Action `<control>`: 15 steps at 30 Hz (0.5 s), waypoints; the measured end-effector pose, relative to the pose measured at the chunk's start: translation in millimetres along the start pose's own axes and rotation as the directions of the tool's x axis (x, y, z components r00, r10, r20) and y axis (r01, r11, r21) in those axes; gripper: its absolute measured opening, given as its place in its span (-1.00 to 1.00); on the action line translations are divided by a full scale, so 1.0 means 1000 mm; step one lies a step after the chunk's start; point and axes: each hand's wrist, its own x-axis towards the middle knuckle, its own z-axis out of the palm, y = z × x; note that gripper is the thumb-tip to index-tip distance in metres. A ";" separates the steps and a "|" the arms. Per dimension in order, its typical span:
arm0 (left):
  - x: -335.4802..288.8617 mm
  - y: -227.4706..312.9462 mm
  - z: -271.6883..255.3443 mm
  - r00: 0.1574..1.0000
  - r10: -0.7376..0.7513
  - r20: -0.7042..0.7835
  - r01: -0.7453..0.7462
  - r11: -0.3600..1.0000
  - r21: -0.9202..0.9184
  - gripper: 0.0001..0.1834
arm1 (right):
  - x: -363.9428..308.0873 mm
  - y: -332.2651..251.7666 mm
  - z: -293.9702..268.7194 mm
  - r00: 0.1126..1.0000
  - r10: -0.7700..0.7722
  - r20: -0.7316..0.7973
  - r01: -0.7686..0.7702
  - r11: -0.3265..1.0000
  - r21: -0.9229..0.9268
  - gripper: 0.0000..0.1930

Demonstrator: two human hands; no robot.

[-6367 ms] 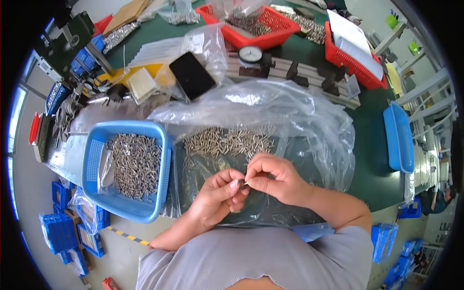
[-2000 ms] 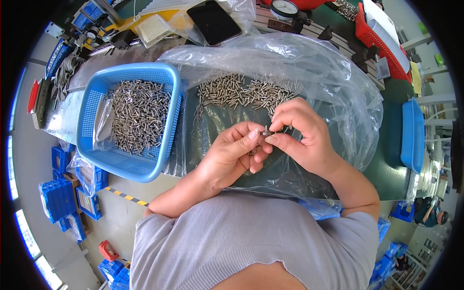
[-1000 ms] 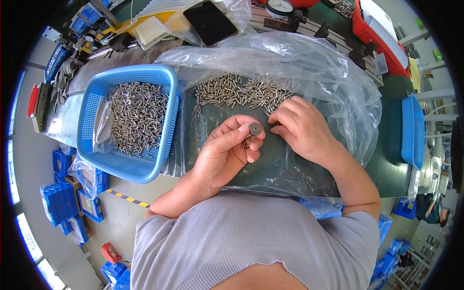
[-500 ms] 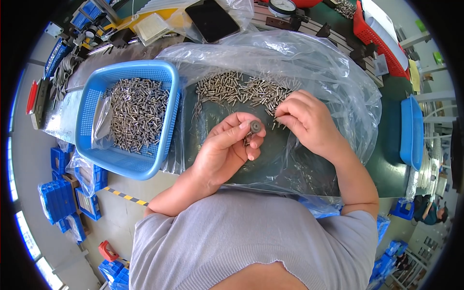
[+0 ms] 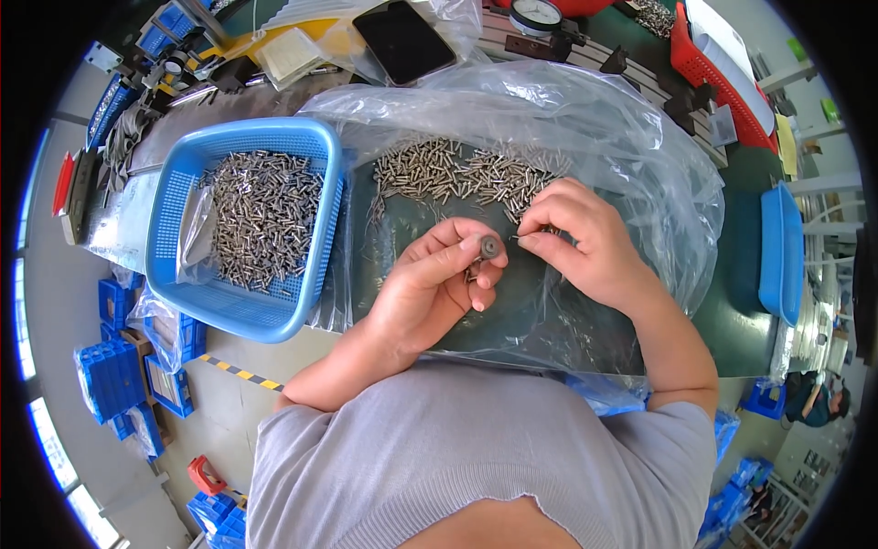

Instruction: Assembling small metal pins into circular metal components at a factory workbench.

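My left hand [image 5: 421,285] is closed round a small grey round metal piece with a centre hole [image 5: 489,247], held between thumb and forefinger. Under it, small metal bits show among the curled fingers, too hidden to count. My right hand [image 5: 590,245] pinches a small metal pin [image 5: 515,237] whose tip points toward the round piece, a short gap apart. Just beyond both hands, a loose heap of small metal pins [image 5: 417,170] lies on a clear plastic sheet [image 5: 631,137].
To the left stands a blue basket [image 5: 315,137] holding many similar pins and a plastic bag. Behind the sheet are a black phone [image 5: 404,41], a dial gauge [image 5: 536,13] and a red basket [image 5: 722,87]. A blue tray [image 5: 779,252] sits at the right edge.
My right hand has drawn back from the pin heap, slightly toward me, with a pin at its fingertips. The left hand and round piece have shifted slightly.
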 end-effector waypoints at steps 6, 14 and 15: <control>-0.002 0.001 0.004 0.999 -0.037 -0.021 0.038 0.998 0.046 -0.84 | -0.004 -0.013 0.003 0.997 0.072 0.005 -0.070 0.938 0.339 -0.93; -0.002 0.001 0.005 0.998 -0.055 -0.013 0.055 0.998 0.033 -0.82 | -0.005 -0.012 0.006 0.999 0.054 -0.001 -0.051 0.944 0.326 -0.94; -0.002 0.001 0.004 0.998 -0.057 -0.013 0.057 0.998 0.031 -0.82 | -0.005 -0.011 0.006 0.999 0.045 -0.001 -0.042 0.946 0.322 -0.93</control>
